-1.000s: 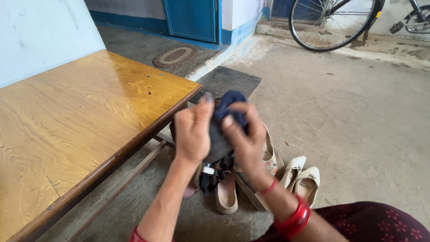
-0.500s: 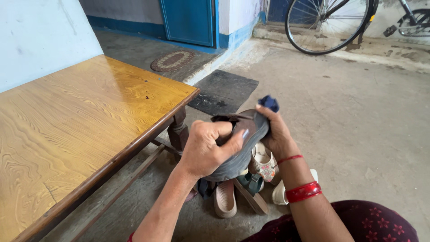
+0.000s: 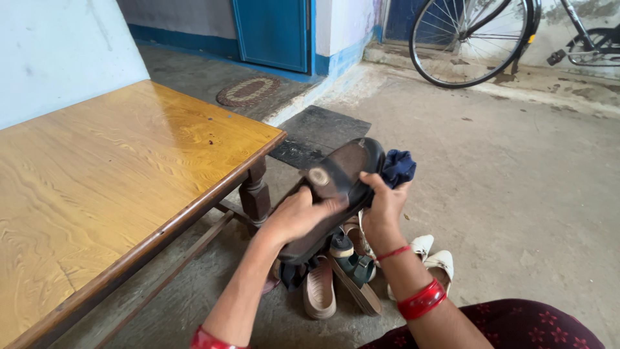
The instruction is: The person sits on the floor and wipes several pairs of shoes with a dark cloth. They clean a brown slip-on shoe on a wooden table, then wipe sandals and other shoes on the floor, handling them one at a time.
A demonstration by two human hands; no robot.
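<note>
I hold a dark brown sandal (image 3: 336, 184) up in front of me, its sole turned towards me. My left hand (image 3: 294, 216) grips its lower half from the left side. My right hand (image 3: 382, 201) clasps the toe end and also has a bunched dark blue cloth (image 3: 398, 167) between its fingers. Red bangles ring both wrists. The sandal's straps hang out of sight behind it.
Below my hands several shoes lie on the concrete floor: a beige slipper (image 3: 320, 289), a dark green sandal (image 3: 354, 268), a white pair (image 3: 436, 260). A glossy wooden table (image 3: 110, 174) fills the left. A black mat (image 3: 320, 132), an oval rug (image 3: 248, 92), a blue door (image 3: 274, 29) and a bicycle wheel (image 3: 470, 39) are beyond.
The sandal has been turned over from its side until the sole faces me. The blue cloth has shifted from over the shoe to the right, behind my right hand.
</note>
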